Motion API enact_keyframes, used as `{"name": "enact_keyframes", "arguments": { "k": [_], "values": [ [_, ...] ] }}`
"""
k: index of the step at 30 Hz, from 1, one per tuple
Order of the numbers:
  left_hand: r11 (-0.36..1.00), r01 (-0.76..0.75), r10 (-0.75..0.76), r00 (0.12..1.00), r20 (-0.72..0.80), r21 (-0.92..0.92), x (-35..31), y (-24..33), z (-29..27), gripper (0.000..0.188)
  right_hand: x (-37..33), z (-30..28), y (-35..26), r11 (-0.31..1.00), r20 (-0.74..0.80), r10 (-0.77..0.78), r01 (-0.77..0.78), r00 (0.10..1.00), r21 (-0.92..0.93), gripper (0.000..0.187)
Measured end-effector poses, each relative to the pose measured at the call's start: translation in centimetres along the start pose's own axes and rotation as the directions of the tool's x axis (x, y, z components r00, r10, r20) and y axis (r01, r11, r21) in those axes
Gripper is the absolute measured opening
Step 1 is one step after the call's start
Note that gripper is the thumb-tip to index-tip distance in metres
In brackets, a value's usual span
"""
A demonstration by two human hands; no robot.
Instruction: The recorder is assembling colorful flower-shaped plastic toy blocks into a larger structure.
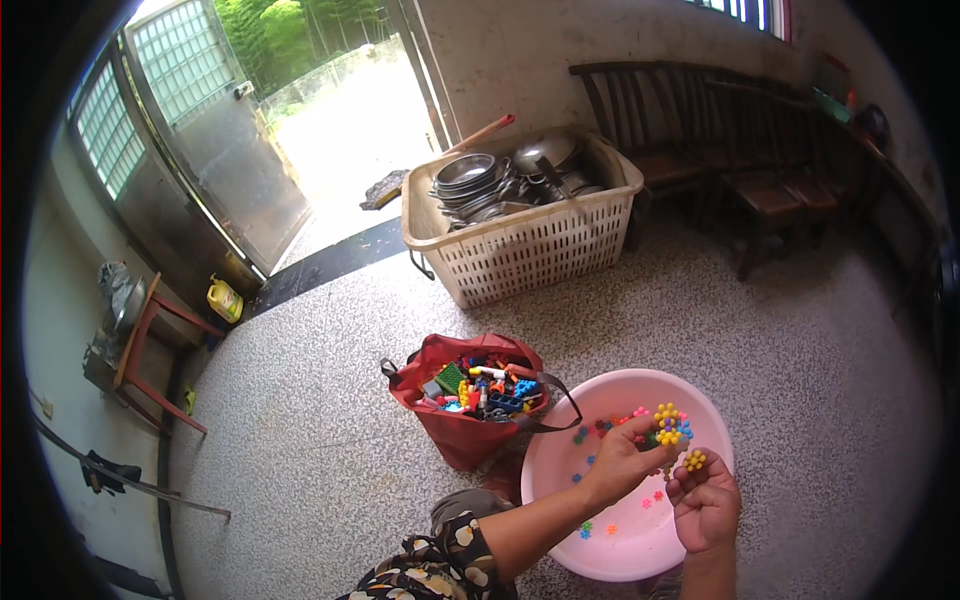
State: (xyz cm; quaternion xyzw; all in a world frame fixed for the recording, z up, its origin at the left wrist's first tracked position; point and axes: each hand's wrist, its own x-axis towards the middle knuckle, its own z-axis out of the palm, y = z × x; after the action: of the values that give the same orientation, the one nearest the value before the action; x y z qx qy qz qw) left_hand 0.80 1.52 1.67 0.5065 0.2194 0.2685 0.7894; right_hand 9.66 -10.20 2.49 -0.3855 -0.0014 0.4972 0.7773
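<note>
Over a round pink basin (548, 490), my left hand (625, 462) pinches a cluster of joined flower-shaped plastic pieces (668, 425), mostly yellow with some blue and purple. Close beside it, my right hand (706, 500) has its fingers closed on a single yellow flower-shaped piece (694, 460). The two hands are nearly touching; the left fingertips are partly hidden behind the cluster. Loose small pieces in pink (652, 498), orange, blue, green and red lie scattered on the basin's bottom.
A red fabric bag (455, 435) full of mixed toy bricks (487, 388) stands left of the basin. Beyond it is a white slatted plastic crate (530, 265) of metal pans and bowls. Wooden chairs (765, 195) line the far right wall. A yellow jug (225, 298) stands near the open door.
</note>
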Motion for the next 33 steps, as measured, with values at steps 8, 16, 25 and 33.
{"name": "enact_keyframes", "arguments": {
  "k": [8, 16, 25, 33],
  "values": [
    [1.000, -0.024, 0.024, 1.000, 0.010, -0.017, 0.3, -0.7, -0.1, 0.025, 0.0, 0.0, -0.2, 1.000, -0.007, 0.001, -0.001, 1.000, -0.011, 0.052],
    [1.000, -0.031, 0.031, 1.000, 0.003, 0.002, 0.0, -0.5, -0.1, 0.025, -0.2, 0.3, -0.1, 1.000, 0.002, 0.003, -0.003, 1.000, -0.022, 0.051],
    [1.000, 0.009, -0.009, 1.000, -0.004, -0.005, 0.0, -0.9, 0.3, 0.025, -0.4, -0.6, -0.2, 1.000, 0.004, -0.017, 0.017, 1.000, 0.006, 0.047],
    [0.996, -0.011, 0.010, 1.000, -0.012, -0.084, 1.0, -0.9, 0.2, 0.024, 0.5, -1.2, -0.6, 0.999, 0.073, 0.030, -0.033, 0.997, 0.038, 0.046]
  ]
}}
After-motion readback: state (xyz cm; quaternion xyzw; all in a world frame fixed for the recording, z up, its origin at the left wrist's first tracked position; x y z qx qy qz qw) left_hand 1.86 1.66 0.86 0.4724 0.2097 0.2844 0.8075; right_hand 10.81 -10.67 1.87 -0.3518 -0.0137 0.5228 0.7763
